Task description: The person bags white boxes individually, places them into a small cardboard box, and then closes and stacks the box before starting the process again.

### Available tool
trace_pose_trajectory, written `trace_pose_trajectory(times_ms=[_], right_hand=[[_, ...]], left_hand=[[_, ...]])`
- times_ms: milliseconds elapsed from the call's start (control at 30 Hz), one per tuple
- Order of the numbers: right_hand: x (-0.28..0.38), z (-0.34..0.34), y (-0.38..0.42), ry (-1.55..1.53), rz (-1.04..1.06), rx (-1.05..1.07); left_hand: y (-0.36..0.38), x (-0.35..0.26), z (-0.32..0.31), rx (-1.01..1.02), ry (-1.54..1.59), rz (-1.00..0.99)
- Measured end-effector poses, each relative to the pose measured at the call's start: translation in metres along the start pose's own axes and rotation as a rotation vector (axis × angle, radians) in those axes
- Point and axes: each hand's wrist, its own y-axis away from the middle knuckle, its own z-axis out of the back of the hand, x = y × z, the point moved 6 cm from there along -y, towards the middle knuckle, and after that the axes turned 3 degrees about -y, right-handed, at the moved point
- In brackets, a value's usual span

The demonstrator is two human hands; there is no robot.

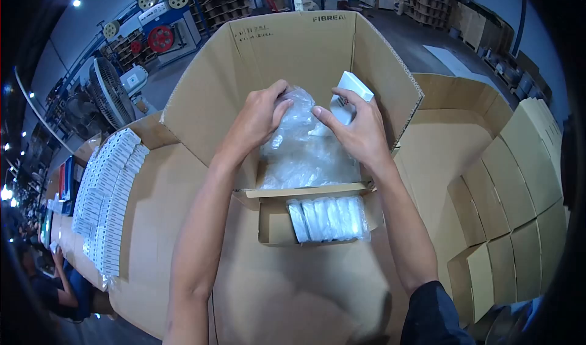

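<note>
Over a tall open cardboard box (293, 52), my left hand (264, 114) pinches a clear plastic bag (297, 110). My right hand (357, 122) is wrapped round a small white box (357, 87), and its thumb reaches toward the bag's edge. More crumpled clear plastic bags (311, 162) lie inside the tall box below both hands. In front of it, a low open cardboard tray (273, 223) holds a row of several white items wrapped in clear plastic (329, 219), with bare tray to their left.
Long rows of white boxes (110, 204) stand on the left. Stacked open cardboard cartons (513, 204) are at the right. Behind are a fan (110, 92), a machine with reels (162, 28) and pallets. A person's arm (64, 278) shows at the lower left.
</note>
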Motion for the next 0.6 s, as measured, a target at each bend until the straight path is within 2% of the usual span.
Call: trace_pose_trajectory(times_ms=[67, 167, 333, 467, 600], right_hand=[[-0.013, -0.007, -0.012, -0.168, -0.064, 0.061], [0.017, 0.006, 0.009, -0.086, 0.078, -0.039], [0.012, -0.010, 0.007, -0.112, -0.109, 0.039], [0.003, -0.021, -0.003, -0.222, 0.001, 0.043], [0.005, -0.015, 0.002, -0.301, -0.075, 0.062]], left_hand=[[-0.001, -0.004, 0.001, -0.063, 0.024, -0.005], [0.016, -0.011, 0.021, -0.158, 0.174, 0.067], [0.020, 0.004, 0.014, -0.184, 0.378, 0.180], [0.018, 0.013, 0.012, -0.293, 0.343, 0.237], [0.012, 0.020, 0.011, -0.354, 0.424, 0.217]])
